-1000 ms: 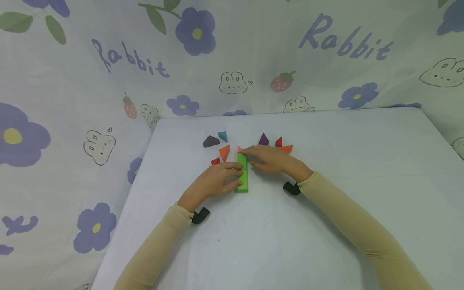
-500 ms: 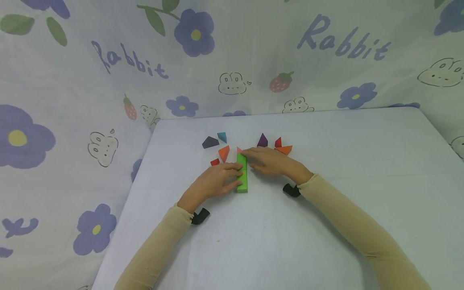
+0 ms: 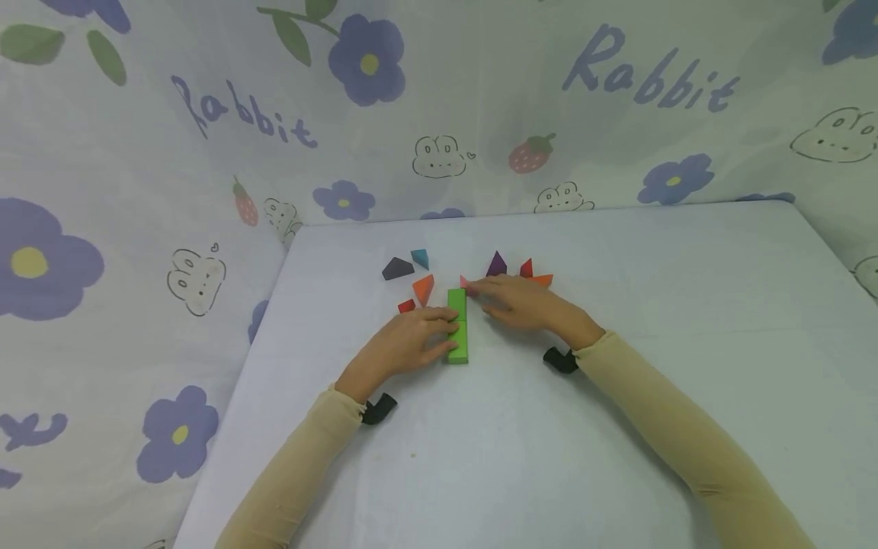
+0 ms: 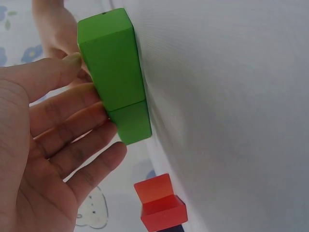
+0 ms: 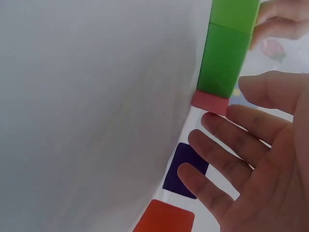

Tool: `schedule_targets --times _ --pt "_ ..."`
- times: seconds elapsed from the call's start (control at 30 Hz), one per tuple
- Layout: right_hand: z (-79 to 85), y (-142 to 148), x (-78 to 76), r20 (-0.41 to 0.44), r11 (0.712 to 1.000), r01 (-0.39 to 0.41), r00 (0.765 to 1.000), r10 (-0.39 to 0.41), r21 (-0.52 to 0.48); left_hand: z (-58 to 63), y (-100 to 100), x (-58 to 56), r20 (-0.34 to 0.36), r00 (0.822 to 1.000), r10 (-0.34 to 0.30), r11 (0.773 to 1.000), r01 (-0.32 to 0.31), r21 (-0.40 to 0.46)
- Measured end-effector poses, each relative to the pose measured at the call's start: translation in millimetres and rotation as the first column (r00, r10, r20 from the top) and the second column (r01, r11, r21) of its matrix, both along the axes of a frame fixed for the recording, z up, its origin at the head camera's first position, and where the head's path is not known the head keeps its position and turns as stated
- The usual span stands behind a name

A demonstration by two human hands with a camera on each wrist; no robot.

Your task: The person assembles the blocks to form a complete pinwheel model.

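On the white table (image 3: 494, 457), two green blocks (image 3: 463, 332) lie end to end. The left hand (image 3: 405, 343) touches their left side with loosely extended fingers, grasping nothing. The right hand (image 3: 519, 303), its fingers also released, touches the pink triangular block (image 3: 463, 281) just beside their far end. A purple block (image 3: 497, 264) lies near the right hand.
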State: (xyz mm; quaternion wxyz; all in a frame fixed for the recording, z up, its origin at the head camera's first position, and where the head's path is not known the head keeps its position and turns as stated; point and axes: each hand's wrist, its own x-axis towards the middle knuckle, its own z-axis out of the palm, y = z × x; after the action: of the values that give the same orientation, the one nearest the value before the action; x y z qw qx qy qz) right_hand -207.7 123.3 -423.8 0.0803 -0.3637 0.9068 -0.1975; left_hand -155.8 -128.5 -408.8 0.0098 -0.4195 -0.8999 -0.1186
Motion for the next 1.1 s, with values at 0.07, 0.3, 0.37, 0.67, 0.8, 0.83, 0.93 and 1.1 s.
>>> schedule_targets --times 0.07,0.3,0.37,0.67,0.8,0.83,0.93,1.1 --pt "-1.1 -2 -1.7 0.001 1.000 -0.006 1.000 0.006 0.006 -0.2 0 0.0 0.000 1.000 0.001 1.000 -0.001 0.004" --pt "-0.4 -12 -4.9 -0.010 0.999 -0.038 0.999 0.038 0.006 -2.5 -1 -0.7 0.005 1.000 0.005 1.000 -0.005 0.016" --pt "0.8 -14 -4.7 -0.014 0.999 -0.040 0.999 0.040 0.013 -2.7 -1 -1.0 0.006 1.000 0.004 1.000 -0.004 0.013" --pt "0.1 -16 -4.1 -0.020 0.999 -0.045 0.999 0.045 0.016 -2.7 -1 -1.4 0.003 1.000 -0.002 1.000 0.002 0.004" --pt "-0.1 -16 -2.9 -0.026 0.999 -0.051 0.998 0.051 0.004 -3.8 -1 -1.8 -0.005 1.000 -0.003 1.000 0.003 0.004" --pt "0.0 -16 -2.9 -0.026 0.999 -0.053 0.998 0.053 0.004 -4.3 -1 -1.9 -0.007 1.000 -0.003 1.000 0.003 0.003" --pt "1.5 -14 -2.6 -0.020 0.999 -0.048 0.999 0.048 0.009 -5.4 -1 -1.8 -0.011 1.000 -0.003 1.000 0.003 0.001" --pt "11.1 -2 -1.8 -0.056 0.999 0.052 0.997 -0.051 0.014 -5.6 0 -2.0 -0.016 1.000 -0.008 1.000 0.008 0.002"
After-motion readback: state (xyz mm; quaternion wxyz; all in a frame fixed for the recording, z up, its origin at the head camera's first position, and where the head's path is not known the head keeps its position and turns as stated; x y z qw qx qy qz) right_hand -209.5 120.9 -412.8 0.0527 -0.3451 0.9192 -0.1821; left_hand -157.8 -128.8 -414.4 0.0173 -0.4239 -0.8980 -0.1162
